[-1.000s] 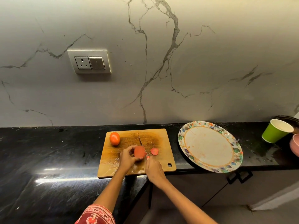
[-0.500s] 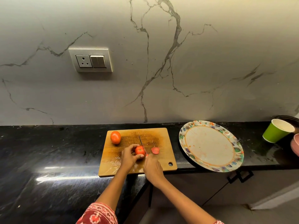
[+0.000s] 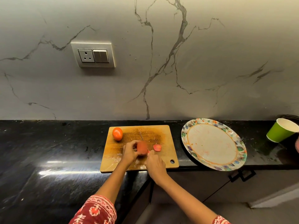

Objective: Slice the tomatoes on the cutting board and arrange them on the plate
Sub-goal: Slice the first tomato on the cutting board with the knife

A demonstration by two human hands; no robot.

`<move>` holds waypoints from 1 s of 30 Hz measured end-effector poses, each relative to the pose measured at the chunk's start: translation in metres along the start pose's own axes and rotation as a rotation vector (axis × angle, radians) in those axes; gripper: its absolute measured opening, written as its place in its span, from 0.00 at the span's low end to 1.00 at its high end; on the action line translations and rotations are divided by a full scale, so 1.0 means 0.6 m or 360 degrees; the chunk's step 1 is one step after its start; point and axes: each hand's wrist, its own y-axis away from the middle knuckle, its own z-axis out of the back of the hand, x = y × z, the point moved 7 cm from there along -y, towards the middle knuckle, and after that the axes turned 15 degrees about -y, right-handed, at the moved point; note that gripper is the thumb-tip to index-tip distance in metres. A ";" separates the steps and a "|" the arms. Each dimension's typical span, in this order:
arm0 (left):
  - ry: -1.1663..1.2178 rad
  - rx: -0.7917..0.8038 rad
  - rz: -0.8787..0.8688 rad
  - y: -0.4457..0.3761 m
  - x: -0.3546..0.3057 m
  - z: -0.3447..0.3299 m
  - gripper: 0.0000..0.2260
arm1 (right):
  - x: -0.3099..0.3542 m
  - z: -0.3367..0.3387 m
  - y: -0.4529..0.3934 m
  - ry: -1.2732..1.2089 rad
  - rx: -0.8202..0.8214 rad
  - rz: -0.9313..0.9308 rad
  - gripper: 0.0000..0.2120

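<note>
A wooden cutting board (image 3: 165,135) lies on the black counter. On it my left hand (image 3: 129,151) grips a red tomato (image 3: 142,147), blurred in this frame. My right hand (image 3: 155,164) holds a knife (image 3: 142,135) by its handle, the thin blade running along the tomato's right side toward the wall. One cut tomato slice (image 3: 157,147) lies just right of the blade. A whole orange-red tomato (image 3: 117,133) sits at the board's far left corner. The round plate (image 3: 210,143) with a patterned rim stands to the right of the board with no slices on it.
A green paper cup (image 3: 280,132) leans at the far right, with a pink object (image 3: 297,143) at the frame edge beside it. The plate overhangs the counter's front edge above a cabinet handle (image 3: 241,175). A wall socket (image 3: 93,54) is above the board.
The tomato in my left hand has shifted and turned, now blurred and showing a broader side. The knife hand has stayed close beside it. The cut slice has not moved.
</note>
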 end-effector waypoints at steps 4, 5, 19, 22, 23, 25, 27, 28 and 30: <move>0.0006 -0.0046 0.0008 0.001 -0.001 0.001 0.23 | 0.005 0.005 -0.009 -0.0006 -0.0017 0.0004 0.12; 0.0003 -0.0054 0.0007 0.001 -0.001 0.002 0.23 | 0.009 0.006 -0.014 -0.0009 -0.0019 0.0003 0.12; -0.0046 -0.0057 0.0036 0.008 -0.014 0.001 0.20 | -0.003 -0.007 -0.014 0.0073 0.0012 -0.0020 0.11; -0.0081 -0.0041 0.0017 0.008 -0.020 0.003 0.21 | -0.004 -0.007 -0.018 0.0044 0.0007 -0.0038 0.11; -0.0085 -0.0036 0.0019 0.007 -0.019 0.004 0.22 | -0.007 -0.007 -0.014 0.0066 0.0001 -0.0035 0.11; -0.0095 -0.0022 0.0030 0.006 -0.019 0.003 0.22 | -0.018 -0.010 -0.003 0.0112 -0.0005 -0.0010 0.12; -0.0101 -0.0023 0.0010 0.008 -0.024 0.004 0.22 | -0.026 -0.013 0.006 0.0090 -0.0003 -0.0007 0.13; -0.0086 -0.0031 0.0003 0.009 -0.024 0.005 0.22 | -0.027 -0.013 0.005 0.0051 0.0007 -0.0023 0.13; -0.0064 -0.0056 0.0008 0.013 -0.020 0.006 0.21 | -0.023 -0.014 -0.005 -0.0030 0.0041 -0.0068 0.13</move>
